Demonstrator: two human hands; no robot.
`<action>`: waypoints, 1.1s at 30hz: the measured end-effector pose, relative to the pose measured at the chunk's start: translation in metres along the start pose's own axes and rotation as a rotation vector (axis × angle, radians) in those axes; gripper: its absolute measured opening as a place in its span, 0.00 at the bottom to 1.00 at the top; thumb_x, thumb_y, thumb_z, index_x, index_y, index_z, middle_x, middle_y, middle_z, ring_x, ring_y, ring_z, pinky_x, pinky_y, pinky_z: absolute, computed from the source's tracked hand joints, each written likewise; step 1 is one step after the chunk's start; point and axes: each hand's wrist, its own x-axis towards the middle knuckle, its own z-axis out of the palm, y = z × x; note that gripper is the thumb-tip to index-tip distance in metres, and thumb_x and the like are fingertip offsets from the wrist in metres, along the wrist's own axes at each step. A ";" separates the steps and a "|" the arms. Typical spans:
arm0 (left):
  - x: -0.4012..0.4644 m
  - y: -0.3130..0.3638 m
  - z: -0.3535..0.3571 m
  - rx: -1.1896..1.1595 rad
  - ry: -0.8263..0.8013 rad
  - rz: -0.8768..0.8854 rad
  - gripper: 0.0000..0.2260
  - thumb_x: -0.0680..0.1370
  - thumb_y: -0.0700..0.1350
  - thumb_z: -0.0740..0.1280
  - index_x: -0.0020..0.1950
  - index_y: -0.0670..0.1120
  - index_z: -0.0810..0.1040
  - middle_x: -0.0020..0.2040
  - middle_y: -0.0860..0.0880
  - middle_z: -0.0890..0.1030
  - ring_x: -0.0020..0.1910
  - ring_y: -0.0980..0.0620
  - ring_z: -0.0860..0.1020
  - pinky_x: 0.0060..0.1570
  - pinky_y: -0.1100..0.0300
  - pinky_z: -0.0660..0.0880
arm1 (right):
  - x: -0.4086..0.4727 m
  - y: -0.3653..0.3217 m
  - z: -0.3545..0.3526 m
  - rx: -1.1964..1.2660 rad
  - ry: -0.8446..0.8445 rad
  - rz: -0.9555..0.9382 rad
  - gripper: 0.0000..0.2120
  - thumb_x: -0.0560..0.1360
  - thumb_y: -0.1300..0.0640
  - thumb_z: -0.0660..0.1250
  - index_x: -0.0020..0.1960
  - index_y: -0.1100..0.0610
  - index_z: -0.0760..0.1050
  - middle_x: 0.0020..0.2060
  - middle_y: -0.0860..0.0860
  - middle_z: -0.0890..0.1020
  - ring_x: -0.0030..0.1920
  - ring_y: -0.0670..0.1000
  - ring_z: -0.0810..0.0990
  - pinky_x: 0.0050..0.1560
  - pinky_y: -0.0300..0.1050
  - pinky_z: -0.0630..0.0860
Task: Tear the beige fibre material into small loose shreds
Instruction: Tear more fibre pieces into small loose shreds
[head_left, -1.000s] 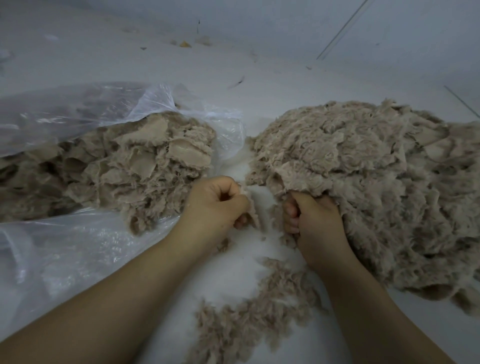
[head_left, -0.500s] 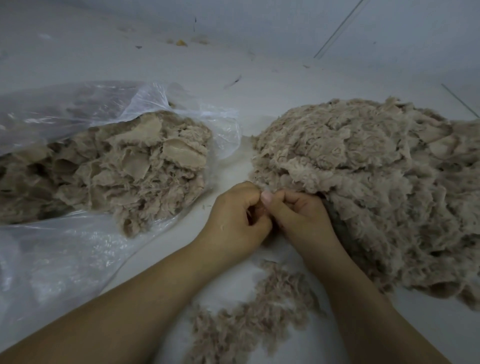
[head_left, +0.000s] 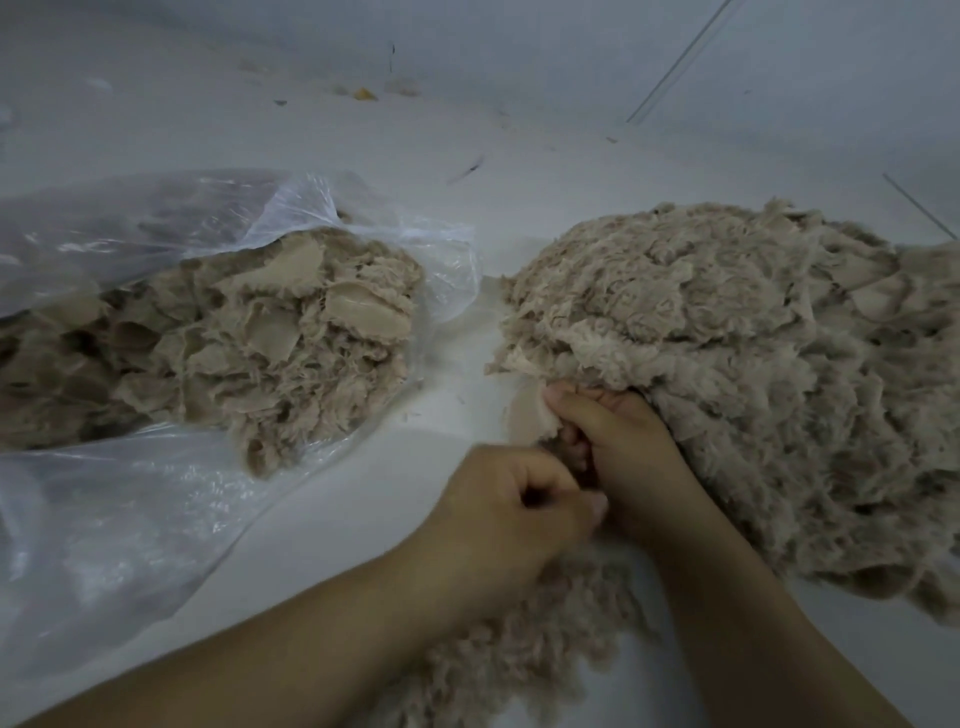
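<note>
Fibre piece (head_left: 530, 415) sits pinched in the right hand (head_left: 623, 447), at the shredded heap's (head_left: 727, 338) near edge. Left hand (head_left: 514, 512) lies just below-left, fingers curled, apparently pinching fibre; nearest for the downward pull.

Both bare forearms reach in from the lower edge and converge toward the middle. The left hand (head_left: 511, 512) is curled into a loose fist, thumb pressed against the bent forefinger, knuckles up, slightly blurred. The right hand (head_left: 621, 447) lies just beyond it and touching it, back turned up and to the right, its fingers (head_left: 569, 402) curled under and pinching a piece of beige fibre material (head_left: 530, 415).
</note>
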 end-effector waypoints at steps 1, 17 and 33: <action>0.008 0.001 -0.003 -0.005 0.124 0.038 0.12 0.75 0.43 0.72 0.32 0.44 0.77 0.25 0.52 0.75 0.25 0.58 0.70 0.28 0.65 0.68 | 0.000 -0.001 -0.002 0.000 -0.014 0.013 0.23 0.78 0.57 0.64 0.24 0.52 0.70 0.20 0.47 0.67 0.21 0.45 0.62 0.23 0.36 0.61; 0.051 0.005 -0.046 -0.214 0.375 0.020 0.12 0.77 0.37 0.68 0.33 0.41 0.74 0.23 0.46 0.71 0.19 0.52 0.65 0.20 0.67 0.61 | 0.010 0.002 -0.014 0.034 -0.054 0.055 0.14 0.67 0.53 0.68 0.25 0.51 0.69 0.22 0.48 0.66 0.21 0.45 0.61 0.20 0.36 0.60; 0.047 0.009 -0.070 0.204 0.042 -0.050 0.17 0.61 0.54 0.77 0.41 0.44 0.81 0.27 0.50 0.75 0.24 0.56 0.69 0.24 0.65 0.64 | 0.009 -0.002 -0.010 0.058 -0.080 0.053 0.13 0.73 0.57 0.67 0.31 0.56 0.70 0.24 0.50 0.66 0.23 0.46 0.60 0.21 0.36 0.60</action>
